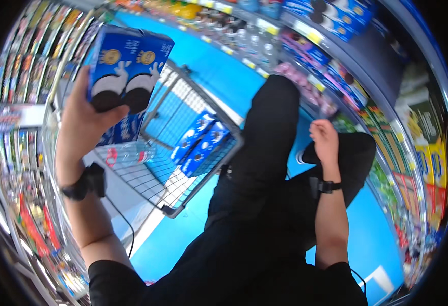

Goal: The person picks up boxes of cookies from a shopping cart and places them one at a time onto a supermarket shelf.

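Note:
In my left hand [84, 118] are two blue cookie packages [128, 69] side by side, gripped between thumb and fingers at the upper left. They are held above the far part of a wire shopping cart [163, 160]. Inside the cart lie more blue cookie packages [201, 143] and a clear plastic bottle [130, 153] with a red cap. My right hand [325, 135] hangs over my bent knee near the shelf, its fingers loosely curled; no object shows in it. Each wrist wears a black strapped device.
A shelf [312, 36] with bottles, blue packages and boxed goods curves along the top and right. Other racks [33, 57] full of packaged goods stand at the left. The blue floor [174, 237] shows around the cart and my legs.

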A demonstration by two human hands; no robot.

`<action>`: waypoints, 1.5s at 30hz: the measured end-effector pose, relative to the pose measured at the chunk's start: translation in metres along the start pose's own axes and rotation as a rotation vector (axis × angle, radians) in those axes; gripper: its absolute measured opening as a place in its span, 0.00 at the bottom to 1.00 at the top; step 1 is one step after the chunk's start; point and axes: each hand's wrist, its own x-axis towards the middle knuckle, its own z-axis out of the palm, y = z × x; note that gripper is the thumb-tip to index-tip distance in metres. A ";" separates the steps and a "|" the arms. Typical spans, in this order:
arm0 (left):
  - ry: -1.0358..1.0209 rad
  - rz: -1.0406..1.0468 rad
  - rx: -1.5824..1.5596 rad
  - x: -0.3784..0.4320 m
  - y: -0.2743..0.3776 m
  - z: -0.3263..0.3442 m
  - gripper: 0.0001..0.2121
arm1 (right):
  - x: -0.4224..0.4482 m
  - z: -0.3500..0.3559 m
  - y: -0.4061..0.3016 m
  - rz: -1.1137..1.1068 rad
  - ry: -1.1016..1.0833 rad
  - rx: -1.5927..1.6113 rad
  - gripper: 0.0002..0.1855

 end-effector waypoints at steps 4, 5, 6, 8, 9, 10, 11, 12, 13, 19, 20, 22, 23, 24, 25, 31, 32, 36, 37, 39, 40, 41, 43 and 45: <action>0.000 -0.239 0.263 -0.004 -0.086 0.005 0.35 | 0.002 0.000 -0.001 0.037 0.026 -0.012 0.06; -0.007 -0.273 0.249 -0.006 -0.115 0.011 0.34 | 0.002 0.000 -0.003 0.054 0.034 -0.032 0.06; -0.030 -0.272 0.277 -0.008 -0.134 0.024 0.34 | 0.001 -0.001 -0.002 0.044 0.025 -0.041 0.06; -0.135 -0.305 0.288 -0.007 -0.158 0.056 0.35 | 0.002 -0.002 0.002 0.092 0.045 -0.033 0.06; -0.220 -0.339 0.271 -0.005 -0.165 0.077 0.35 | 0.004 -0.002 0.002 0.084 0.045 -0.046 0.06; -0.315 -0.376 0.268 -0.003 -0.173 0.097 0.35 | 0.004 0.000 0.001 0.092 0.042 -0.056 0.06; -0.413 -0.406 0.266 -0.002 -0.181 0.119 0.35 | 0.003 0.001 0.001 0.102 0.043 -0.066 0.06; -0.454 -0.348 0.294 -0.004 -0.191 0.141 0.34 | 0.004 0.003 0.002 0.106 0.049 -0.045 0.06; -0.498 -0.283 0.323 -0.004 -0.200 0.165 0.33 | 0.005 0.004 0.003 0.105 0.059 -0.047 0.06; -0.623 -0.235 0.333 -0.011 -0.193 0.235 0.35 | -0.004 0.000 0.003 0.129 0.116 -0.036 0.06; -0.629 -0.219 0.333 -0.012 -0.195 0.242 0.35 | -0.006 -0.002 0.006 0.126 0.122 -0.013 0.06; -0.628 -0.205 0.307 -0.019 -0.204 0.258 0.33 | -0.009 -0.005 0.006 0.127 0.138 -0.018 0.06; -0.631 -0.198 0.310 -0.020 -0.207 0.264 0.33 | -0.010 -0.006 0.006 0.122 0.141 -0.024 0.06; -0.632 -0.207 0.257 -0.020 -0.206 0.266 0.31 | -0.011 -0.007 0.006 0.125 0.148 -0.021 0.06; -0.631 -0.217 0.203 -0.021 -0.205 0.268 0.30 | -0.011 -0.008 0.007 0.131 0.153 -0.031 0.06; -0.711 -0.161 -0.045 -0.024 -0.236 0.271 0.33 | -0.012 -0.012 0.003 0.170 0.139 -0.041 0.07; -0.755 -0.206 -0.130 -0.022 -0.242 0.272 0.36 | -0.012 -0.012 0.002 0.180 0.138 -0.044 0.07; -0.827 -0.620 -0.435 -0.011 -0.238 0.276 0.42 | -0.012 -0.018 0.005 0.192 0.156 -0.038 0.07; -0.824 -0.621 -0.430 -0.014 -0.246 0.276 0.42 | -0.011 -0.016 0.003 0.189 0.143 -0.036 0.07; -0.853 -0.657 -0.378 -0.018 -0.264 0.279 0.41 | -0.011 -0.014 0.001 0.187 0.141 -0.030 0.07; -0.938 -0.716 -0.420 -0.018 -0.267 0.278 0.41 | -0.011 -0.014 0.002 0.191 0.132 -0.019 0.07; -0.943 -0.709 -0.416 -0.020 -0.269 0.278 0.41 | -0.011 -0.014 0.003 0.194 0.122 -0.008 0.07; -0.923 -0.974 -0.482 -0.021 -0.248 0.265 0.36 | -0.011 -0.016 0.005 0.195 0.130 -0.004 0.07; -0.923 -0.986 -0.462 -0.022 -0.252 0.269 0.35 | -0.010 -0.014 0.005 0.195 0.127 0.005 0.07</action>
